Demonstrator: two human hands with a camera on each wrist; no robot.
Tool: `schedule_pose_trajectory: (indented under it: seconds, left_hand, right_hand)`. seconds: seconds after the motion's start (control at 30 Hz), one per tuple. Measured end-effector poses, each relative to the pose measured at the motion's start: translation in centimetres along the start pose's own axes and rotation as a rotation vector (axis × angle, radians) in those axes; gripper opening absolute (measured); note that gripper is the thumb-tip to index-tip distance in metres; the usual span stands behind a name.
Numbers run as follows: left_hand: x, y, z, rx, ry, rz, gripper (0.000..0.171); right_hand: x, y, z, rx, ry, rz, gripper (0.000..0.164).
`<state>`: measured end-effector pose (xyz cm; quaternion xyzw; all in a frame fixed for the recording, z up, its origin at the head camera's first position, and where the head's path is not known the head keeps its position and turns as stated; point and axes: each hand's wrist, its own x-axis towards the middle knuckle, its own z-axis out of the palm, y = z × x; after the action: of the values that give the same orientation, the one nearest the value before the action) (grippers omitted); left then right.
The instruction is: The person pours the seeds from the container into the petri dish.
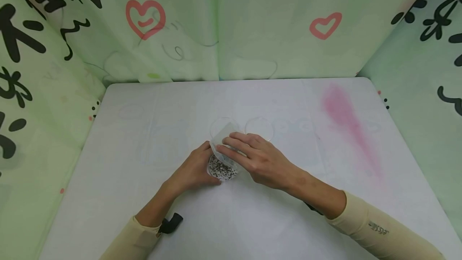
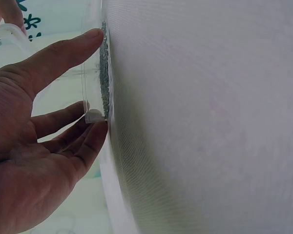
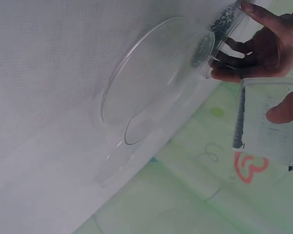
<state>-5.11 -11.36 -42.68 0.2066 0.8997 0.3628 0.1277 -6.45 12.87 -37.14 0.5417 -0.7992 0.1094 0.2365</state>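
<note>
My left hand (image 1: 196, 167) grips a clear, shallow petri dish (image 2: 92, 87) from its left side, thumb on the near wall and fingers at the far one. Black-and-white granules (image 1: 221, 169) cover the bottom of the dish, which sits low at the table surface. Above it, my right hand (image 1: 258, 157) holds a clear rectangular plastic box (image 3: 268, 126) between thumb and fingers. The box is tilted with its open rim toward the dish. A strip of dark granules (image 3: 240, 119) lies along one inner wall of the box. Its far fingers are partly hidden in the right wrist view.
Two clear round dish pieces (image 1: 221, 119), (image 3: 141, 78) lie side by side just behind the hands. White cloth covers the table (image 1: 288, 220), with a pink stain (image 1: 344, 115) at the right. Green printed curtains (image 1: 245, 23) enclose the back and sides.
</note>
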Motion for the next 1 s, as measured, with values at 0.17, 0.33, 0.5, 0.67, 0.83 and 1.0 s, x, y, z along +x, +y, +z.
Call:
schedule_pose_trajectory:
  seconds: [0.17, 0.33, 0.5, 0.67, 0.83, 1.0]
  left_hand:
    - [0.04, -0.05, 0.04, -0.004, 0.004, 0.01, 0.1]
    - [0.03, -0.1, 0.06, -0.004, 0.008, 0.01, 0.099]
    - [-0.01, -0.14, 0.06, -0.007, 0.008, 0.002, 0.098]
    - [-0.03, -0.12, 0.03, -0.005, 0.008, 0.0, 0.097]
    - [-0.06, -0.1, -0.04, -0.009, 0.008, 0.005, 0.097]
    - [-0.05, -0.09, -0.08, -0.016, 0.005, 0.008, 0.097]
  right_hand:
    - [0.04, -0.07, 0.07, -0.01, -0.001, -0.005, 0.067]
    - [0.04, -0.11, 0.12, -0.014, 0.003, -0.003, 0.066]
    - [0.04, -0.13, 0.13, -0.007, 0.0, 0.0, 0.065]
    - [0.01, -0.09, 0.08, -0.004, 0.001, 0.003, 0.063]
    - [-0.03, -0.09, 0.11, -0.01, 0.001, -0.001, 0.063]
    - [0.02, -0.18, 0.11, -0.024, 0.008, -0.011, 0.061]
